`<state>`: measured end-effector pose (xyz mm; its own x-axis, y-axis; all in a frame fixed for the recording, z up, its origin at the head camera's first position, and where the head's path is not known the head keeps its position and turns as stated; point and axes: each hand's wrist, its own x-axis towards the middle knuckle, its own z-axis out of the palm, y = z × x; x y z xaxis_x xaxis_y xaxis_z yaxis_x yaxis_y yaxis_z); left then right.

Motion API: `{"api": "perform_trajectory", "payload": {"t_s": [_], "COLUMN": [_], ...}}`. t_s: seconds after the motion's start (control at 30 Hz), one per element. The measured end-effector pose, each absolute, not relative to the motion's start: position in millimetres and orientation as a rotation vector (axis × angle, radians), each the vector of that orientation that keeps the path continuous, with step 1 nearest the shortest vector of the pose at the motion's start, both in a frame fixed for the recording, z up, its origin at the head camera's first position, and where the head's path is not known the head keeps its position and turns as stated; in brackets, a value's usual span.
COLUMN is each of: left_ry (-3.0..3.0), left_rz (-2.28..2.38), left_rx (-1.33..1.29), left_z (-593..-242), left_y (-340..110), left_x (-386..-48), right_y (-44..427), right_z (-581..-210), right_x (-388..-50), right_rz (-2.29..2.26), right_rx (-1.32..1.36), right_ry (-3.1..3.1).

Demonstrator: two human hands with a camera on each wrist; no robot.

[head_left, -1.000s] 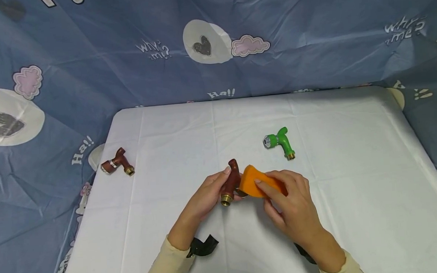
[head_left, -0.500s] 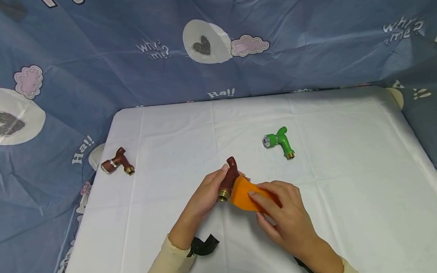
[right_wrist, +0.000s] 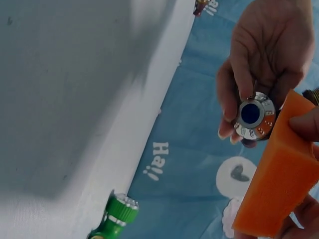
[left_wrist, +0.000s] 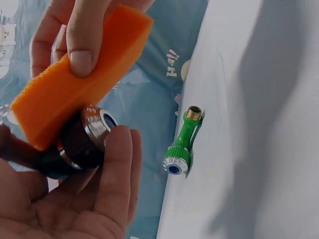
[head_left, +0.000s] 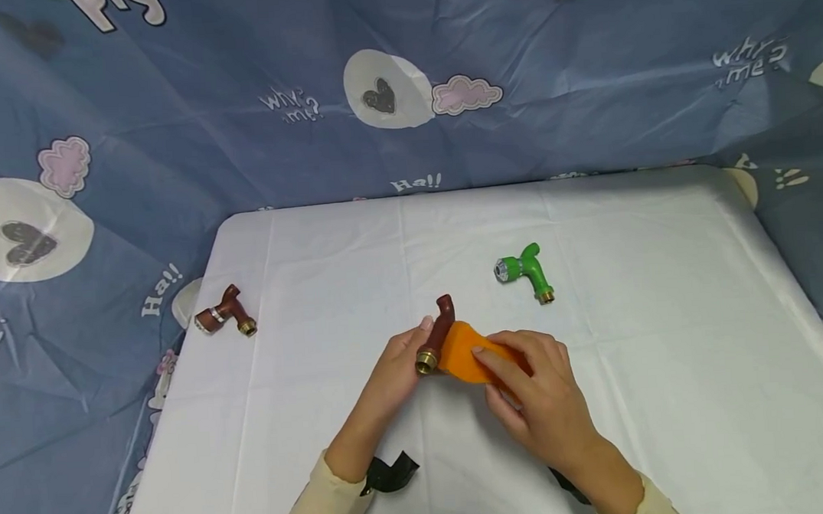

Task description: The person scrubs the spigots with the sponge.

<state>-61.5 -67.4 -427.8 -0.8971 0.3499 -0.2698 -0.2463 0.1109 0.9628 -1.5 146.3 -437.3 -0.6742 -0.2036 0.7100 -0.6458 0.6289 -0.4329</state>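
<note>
Near the middle of the table, my left hand (head_left: 394, 367) grips a dark brown faucet (head_left: 440, 328) with a brass threaded end. In the left wrist view, the faucet's dark knob (left_wrist: 82, 142) has a silver rim, and the fingers curl beneath it. My right hand (head_left: 545, 393) pinches an orange sponge (head_left: 465, 354) between thumb and fingers. The sponge (left_wrist: 75, 92) lies against the side of the faucet near its knob. From the right wrist, the knob's round silver face (right_wrist: 254, 117) shows a dark blue centre. The sponge hides part of the faucet in the head view.
A green faucet (head_left: 532, 271) lies on the white table (head_left: 676, 314), right of centre. Another brown faucet (head_left: 228, 311) lies near the left edge. A black strap (head_left: 391, 472) sticks out from the left wrist. Blue patterned cloth (head_left: 242, 157) hangs behind the table.
My right hand has shifted the sponge down-left along the faucet, then slightly back up. The left hand has tilted the faucet a little. The head view has moved slightly.
</note>
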Motion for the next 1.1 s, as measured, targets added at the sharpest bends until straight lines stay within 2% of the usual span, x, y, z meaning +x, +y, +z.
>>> {"api": "perform_trajectory", "payload": {"t_s": [0.2,0.37,0.87,1.1], "left_ry": [1.764,1.633,1.697,1.764], "left_rz": [1.893,1.959,1.966,1.956], "left_rx": [0.315,0.384,0.317,0.224], "left_z": [-429.8,-432.8,-436.1,-434.4], "left_y": [-69.7,-69.7,-68.2,-68.1], "left_x": [-61.3,-61.3,-63.0,-65.3], "right_y": [151.9,154.9,174.7,179.1], "right_z": [-436.5,-435.4,-441.8,-441.0], "right_x": [-5.5,-7.3,-19.1,-12.7], "right_rz": [0.973,1.027,1.046,1.15], "right_rx": [0.599,0.582,0.486,0.517], "right_ry": [-2.238,-2.224,-2.238,-2.284]}}
